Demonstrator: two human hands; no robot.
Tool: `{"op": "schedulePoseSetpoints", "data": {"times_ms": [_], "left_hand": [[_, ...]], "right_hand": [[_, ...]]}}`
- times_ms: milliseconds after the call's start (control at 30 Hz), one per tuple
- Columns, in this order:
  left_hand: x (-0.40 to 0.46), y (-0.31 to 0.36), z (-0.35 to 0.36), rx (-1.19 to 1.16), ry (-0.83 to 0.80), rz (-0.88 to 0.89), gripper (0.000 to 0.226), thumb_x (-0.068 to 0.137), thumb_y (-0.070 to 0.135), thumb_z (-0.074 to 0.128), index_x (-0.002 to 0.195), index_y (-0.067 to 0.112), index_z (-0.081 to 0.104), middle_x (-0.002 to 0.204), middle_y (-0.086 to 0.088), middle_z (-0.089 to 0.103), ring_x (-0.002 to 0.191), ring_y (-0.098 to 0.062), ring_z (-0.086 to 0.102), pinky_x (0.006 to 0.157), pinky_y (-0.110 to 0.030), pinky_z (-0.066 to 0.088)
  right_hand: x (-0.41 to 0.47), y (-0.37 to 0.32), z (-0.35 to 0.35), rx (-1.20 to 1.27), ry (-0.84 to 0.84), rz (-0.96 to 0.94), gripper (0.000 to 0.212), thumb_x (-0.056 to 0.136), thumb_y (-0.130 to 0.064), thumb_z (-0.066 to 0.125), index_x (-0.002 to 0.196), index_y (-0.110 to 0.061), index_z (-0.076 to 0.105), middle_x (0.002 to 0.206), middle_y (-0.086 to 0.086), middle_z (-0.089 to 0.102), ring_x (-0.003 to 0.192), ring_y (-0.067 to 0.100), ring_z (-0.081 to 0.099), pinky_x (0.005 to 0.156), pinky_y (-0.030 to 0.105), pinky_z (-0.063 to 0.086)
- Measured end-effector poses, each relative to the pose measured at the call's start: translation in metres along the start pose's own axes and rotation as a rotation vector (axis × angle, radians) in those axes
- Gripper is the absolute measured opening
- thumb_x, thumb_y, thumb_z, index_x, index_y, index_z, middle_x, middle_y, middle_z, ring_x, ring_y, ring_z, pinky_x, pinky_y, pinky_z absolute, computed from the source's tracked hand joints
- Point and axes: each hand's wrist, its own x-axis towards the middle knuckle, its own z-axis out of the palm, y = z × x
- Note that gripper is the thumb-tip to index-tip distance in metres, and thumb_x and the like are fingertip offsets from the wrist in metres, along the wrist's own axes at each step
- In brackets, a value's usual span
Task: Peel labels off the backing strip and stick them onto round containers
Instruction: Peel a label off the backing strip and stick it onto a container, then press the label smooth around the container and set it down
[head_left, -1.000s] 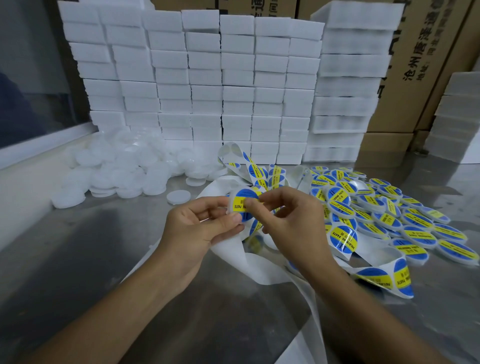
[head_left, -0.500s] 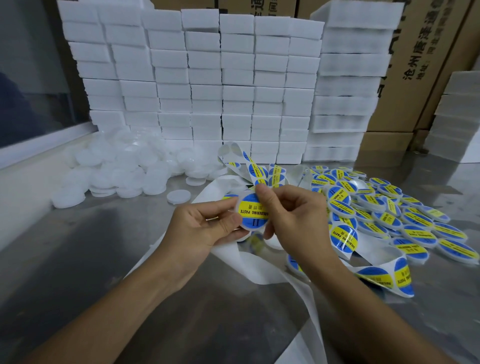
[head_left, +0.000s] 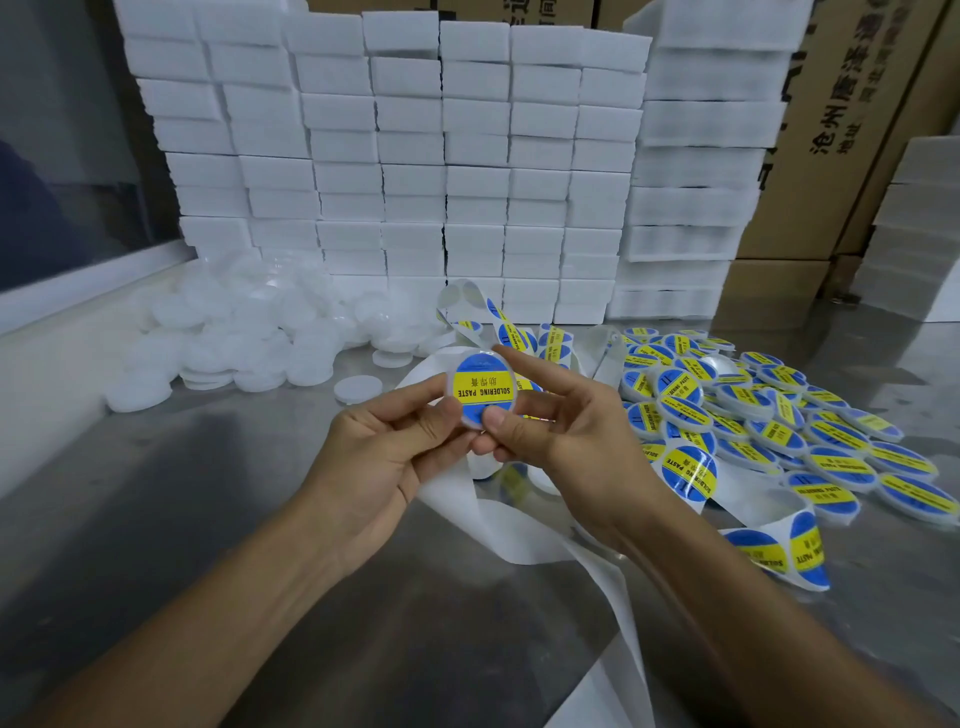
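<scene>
Over the middle of the steel worktop (head_left: 156, 519) I hold one small round container (head_left: 480, 392) between both hands, its flat top tipped toward my head camera so the label (head_left: 482, 388) can be checked. My left hand (head_left: 384, 457) pinches the container's left rim between thumb and curled fingers. My right hand (head_left: 566, 436) presses its thumb on the lower rim while the forefinger reaches along the top edge, I judge to smooth the label flat. The label is a glossy circle, blue with a yellow band reading "SOLDERING PASTE"; the container is pale, translucent plastic. Under my hands the white backing strip (head_left: 545, 535) loops in slick curls toward the near edge, with unpeeled labels on it at the right. Finished containers (head_left: 779, 415) lie heaped toward the right edge; plain white ones (head_left: 234, 332) pile at the back left. Stacked white foam blocks (head_left: 441, 156) line the back edge.
</scene>
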Motion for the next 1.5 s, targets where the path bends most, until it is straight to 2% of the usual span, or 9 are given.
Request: {"op": "schedulePoseSetpoints", "data": {"times_ms": [133, 233, 467, 733, 867, 1000, 1133, 1267, 1500], "left_hand": [[-0.002, -0.001, 0.003, 0.067, 0.005, -0.007, 0.037, 0.068, 0.012, 0.067, 0.104, 0.006, 0.072, 0.097, -0.013, 0.076, 0.079, -0.02, 0.073, 0.067, -0.025, 0.059], [-0.006, -0.006, 0.008, 0.171, -0.031, -0.006, 0.042, 0.067, 0.014, 0.069, 0.108, 0.004, 0.07, 0.095, -0.014, 0.076, 0.078, -0.021, 0.073, 0.065, -0.025, 0.058], [0.0, 0.0, 0.0, 0.125, 0.101, 0.031, 0.027, 0.069, 0.013, 0.066, 0.094, 0.009, 0.073, 0.088, -0.013, 0.076, 0.074, -0.019, 0.073, 0.062, -0.023, 0.058], [-0.003, -0.005, 0.007, 0.179, 0.069, 0.038, 0.027, 0.063, 0.017, 0.073, 0.088, 0.008, 0.077, 0.086, -0.018, 0.075, 0.071, -0.023, 0.073, 0.062, -0.025, 0.058], [0.001, -0.004, 0.0, 0.199, 0.176, 0.057, 0.028, 0.067, 0.013, 0.071, 0.093, 0.004, 0.073, 0.078, -0.017, 0.075, 0.069, -0.023, 0.073, 0.063, -0.024, 0.059], [0.001, -0.004, -0.001, 0.264, 0.15, 0.094, 0.035, 0.069, 0.019, 0.073, 0.1, 0.002, 0.073, 0.087, -0.016, 0.076, 0.082, -0.023, 0.074, 0.072, -0.025, 0.059], [0.003, -0.009, -0.003, 0.572, 0.271, 0.325, 0.012, 0.079, 0.021, 0.076, 0.072, 0.03, 0.077, 0.067, 0.006, 0.073, 0.061, -0.001, 0.064, 0.061, -0.009, 0.048], [0.009, -0.012, -0.018, 0.989, 0.457, 0.476, 0.015, 0.077, 0.019, 0.078, 0.084, 0.03, 0.069, 0.076, 0.01, 0.062, 0.069, -0.006, 0.055, 0.063, -0.015, 0.041], [0.012, -0.016, -0.023, 1.039, 0.449, 0.093, 0.034, 0.073, 0.043, 0.078, 0.097, 0.03, 0.058, 0.091, 0.01, 0.062, 0.078, -0.005, 0.058, 0.06, -0.025, 0.042]], "right_hand": [[-0.001, -0.002, 0.0, 0.048, 0.097, -0.021, 0.008, 0.085, -0.018, 0.074, 0.09, -0.024, 0.075, 0.061, 0.01, 0.069, 0.045, 0.018, 0.063, 0.046, 0.022, 0.048], [0.0, 0.0, -0.002, -0.006, 0.257, -0.05, 0.03, 0.072, -0.039, 0.079, 0.056, -0.02, 0.062, 0.046, 0.005, 0.059, 0.027, 0.016, 0.043, 0.034, 0.016, 0.032], [0.002, 0.002, 0.002, -0.053, 0.106, -0.029, 0.014, 0.088, -0.004, 0.07, 0.1, -0.008, 0.067, 0.065, 0.007, 0.067, 0.046, 0.015, 0.061, 0.053, 0.028, 0.05], [0.002, 0.005, -0.007, -0.157, 0.205, -0.073, 0.017, 0.09, -0.022, 0.069, 0.088, -0.005, 0.069, 0.06, 0.009, 0.066, 0.041, 0.013, 0.054, 0.045, 0.022, 0.045], [-0.003, 0.011, 0.0, -0.556, 0.118, -0.307, 0.045, 0.075, -0.028, 0.085, 0.116, -0.022, 0.067, 0.111, -0.003, 0.062, 0.073, 0.009, 0.065, 0.063, 0.02, 0.051], [-0.003, 0.013, 0.001, -0.66, 0.133, -0.401, 0.042, 0.07, -0.032, 0.088, 0.107, -0.021, 0.071, 0.104, -0.008, 0.065, 0.092, 0.01, 0.061, 0.072, 0.014, 0.045], [0.005, 0.009, -0.015, -0.731, 0.179, -0.33, 0.034, 0.073, -0.033, 0.083, 0.104, -0.025, 0.071, 0.105, -0.012, 0.064, 0.095, 0.002, 0.058, 0.078, 0.015, 0.043], [0.016, 0.011, -0.054, -0.931, 0.356, -0.116, 0.024, 0.076, -0.028, 0.077, 0.098, -0.029, 0.068, 0.108, -0.01, 0.06, 0.091, 0.002, 0.051, 0.08, 0.025, 0.042], [0.021, 0.02, -0.107, -1.185, 0.648, 0.094, 0.027, 0.083, -0.036, 0.074, 0.103, -0.019, 0.068, 0.117, 0.008, 0.059, 0.081, 0.017, 0.049, 0.067, 0.03, 0.038]]}}
